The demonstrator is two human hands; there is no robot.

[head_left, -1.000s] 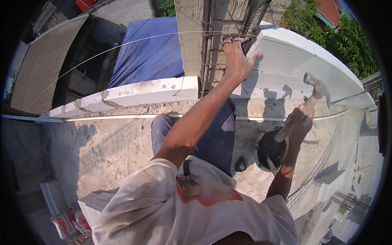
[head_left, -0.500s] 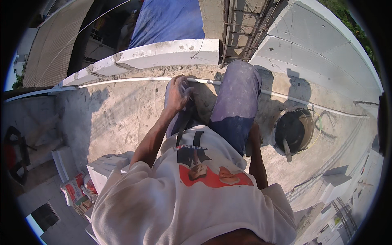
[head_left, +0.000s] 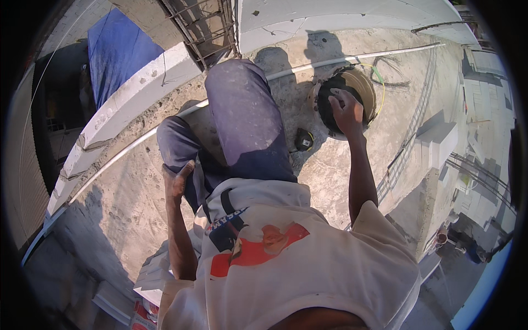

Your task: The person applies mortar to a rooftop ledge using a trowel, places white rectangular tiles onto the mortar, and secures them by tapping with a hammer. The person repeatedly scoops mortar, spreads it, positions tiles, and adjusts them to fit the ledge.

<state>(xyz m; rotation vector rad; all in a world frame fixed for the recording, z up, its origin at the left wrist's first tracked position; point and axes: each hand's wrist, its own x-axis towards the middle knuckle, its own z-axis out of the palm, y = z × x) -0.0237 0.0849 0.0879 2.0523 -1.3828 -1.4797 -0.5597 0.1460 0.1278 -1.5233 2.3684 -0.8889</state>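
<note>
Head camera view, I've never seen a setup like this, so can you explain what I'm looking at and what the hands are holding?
There's no machine working here: it's a person with two bare hands, seen from a camera worn on their own head and looking down. Its very wide lens bends straight edges. Picture left is the person's left.

The left hand rests on the left leg, with nothing visibly held. The right hand is over the mouth of a bucket, fingers curled; I can't tell whether it grips anything.

On the rough floor are what looks like a tape measure and a long white pipe. A low white wall stands ahead, to the left.
</note>
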